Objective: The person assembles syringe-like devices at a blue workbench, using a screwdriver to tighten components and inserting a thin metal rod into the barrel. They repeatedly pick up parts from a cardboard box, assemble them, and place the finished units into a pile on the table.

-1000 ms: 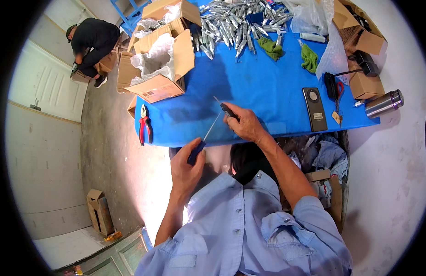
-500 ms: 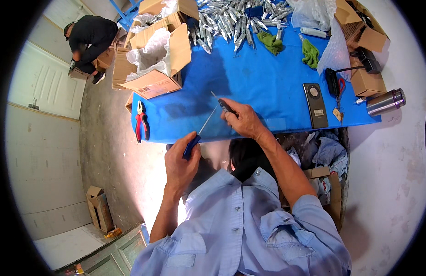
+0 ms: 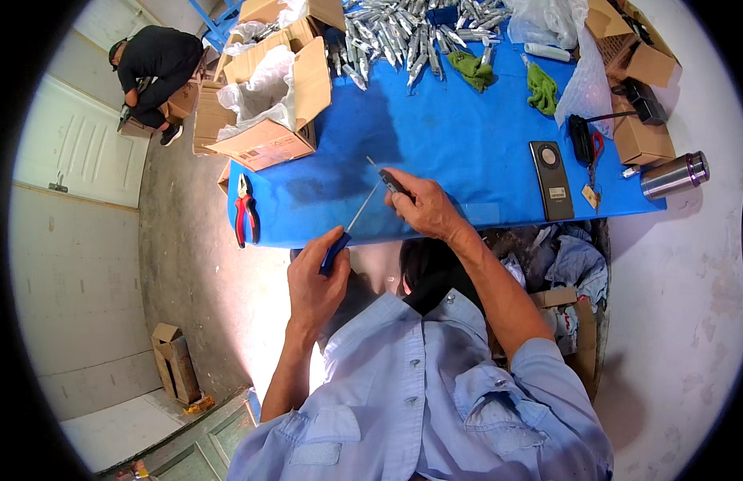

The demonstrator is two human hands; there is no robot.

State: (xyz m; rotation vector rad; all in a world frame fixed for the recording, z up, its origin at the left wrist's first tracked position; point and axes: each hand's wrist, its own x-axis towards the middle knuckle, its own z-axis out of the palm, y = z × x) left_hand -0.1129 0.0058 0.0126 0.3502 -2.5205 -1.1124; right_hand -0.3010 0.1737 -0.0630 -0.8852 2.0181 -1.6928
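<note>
My left hand point(image 3: 317, 276) is closed round the blue handle of a screwdriver point(image 3: 335, 255), whose thin metal shaft slants up and to the right. In my right hand point(image 3: 426, 205) is a slim tool with a dark grey handle point(image 3: 392, 183) and a narrow metal tip pointing up-left; its exact kind is unclear. The screwdriver's shaft reaches close to that tool, though I cannot tell if they touch. Both hands are at the near edge of a table with a blue cloth point(image 3: 339, 180). Red-and-black pliers point(image 3: 246, 215) lie to the left.
An open cardboard box point(image 3: 263, 144) with plastic lining stands at the left. Several metal tools point(image 3: 403, 40) are heaped at the back, near green gloves point(image 3: 471, 70). A phone point(image 3: 552, 180), keys point(image 3: 589, 196) and a steel flask point(image 3: 674, 176) are on the right. Another person point(image 3: 159, 72) sits far left.
My hands and the two tools stay almost where they were. The person at the far left has shifted an arm slightly.
</note>
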